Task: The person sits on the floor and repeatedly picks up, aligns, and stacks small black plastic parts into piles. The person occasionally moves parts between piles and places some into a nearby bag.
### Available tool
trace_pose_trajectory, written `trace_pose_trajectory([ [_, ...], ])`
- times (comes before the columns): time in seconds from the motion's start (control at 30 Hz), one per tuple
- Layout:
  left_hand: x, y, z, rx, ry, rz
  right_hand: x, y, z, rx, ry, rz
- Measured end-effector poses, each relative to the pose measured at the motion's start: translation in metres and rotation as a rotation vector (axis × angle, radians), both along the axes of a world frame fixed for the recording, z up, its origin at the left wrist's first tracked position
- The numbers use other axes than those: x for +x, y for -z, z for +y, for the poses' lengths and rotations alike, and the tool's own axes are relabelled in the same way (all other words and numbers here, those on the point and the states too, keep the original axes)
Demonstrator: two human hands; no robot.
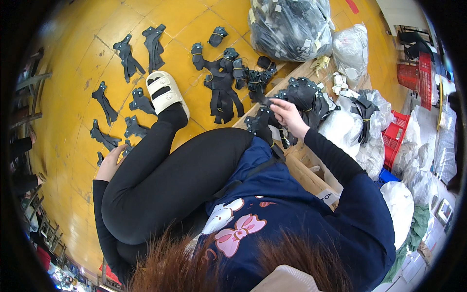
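My right hand (288, 117) pinches the end of a black fabric strip (264, 99) between thumb and fingers. The strip runs into a dark bundle tied with a yellow band (257, 83). Just below that hand, more black bundles (262, 121) lie at the edge of a wooden board. My left hand (111, 164) reaches down past my bent leg to the floor. Its fingers look stretched out beside a small black piece (127, 146), and my leg hides part of the view there. Nearby lie separate black strap-like pieces (101, 135).
More black pieces (127, 57) and banded bundles (221, 85) lie on the yellow tiled floor. A large clear bag of dark pieces (292, 29) stands at the far side. Plastic bags (340, 129) and a red crate (395, 136) are at right. My sandal (166, 92) rests among the pieces.
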State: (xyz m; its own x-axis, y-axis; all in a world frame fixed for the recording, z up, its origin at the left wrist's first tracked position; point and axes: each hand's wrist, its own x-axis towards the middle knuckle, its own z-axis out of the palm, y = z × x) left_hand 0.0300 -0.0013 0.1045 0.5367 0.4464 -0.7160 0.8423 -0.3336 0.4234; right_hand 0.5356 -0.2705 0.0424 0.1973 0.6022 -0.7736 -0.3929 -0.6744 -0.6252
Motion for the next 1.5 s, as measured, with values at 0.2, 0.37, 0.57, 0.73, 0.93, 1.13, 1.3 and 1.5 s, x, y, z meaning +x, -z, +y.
trace_pose_trajectory([
  [0.2,-0.003,0.001,-0.001,0.031,-0.02,-0.027,0.019,0.003,-0.029,0.036,0.191,0.151],
  [0.37,-0.005,0.003,-0.003,0.07,-0.013,-0.078,0.014,0.005,-0.127,-0.209,0.01,-0.279],
  [0.57,-0.003,0.003,-0.004,0.048,0.008,-0.08,0.014,0.043,-0.195,-0.419,-0.19,-0.25],
  [0.73,0.003,-0.005,-0.003,0.058,0.01,-0.053,0.01,0.041,-0.166,-0.438,-0.409,-0.468],
  [0.93,-0.012,0.0,-0.001,0.053,-0.04,-0.049,0.006,0.006,-0.122,-0.499,-0.537,-0.816],
  [1.13,-0.005,-0.002,-0.002,0.02,-0.069,-0.006,0.017,0.009,-0.109,-0.003,-0.193,-1.019],
  [1.3,-0.01,0.002,0.004,0.039,-0.01,-0.036,0.039,0.031,-0.092,-0.167,-0.169,-1.544],
  [1.5,-0.01,0.0,0.001,0.018,-0.038,-0.026,0.044,0.052,-0.092,-0.368,-0.198,-1.478],
])
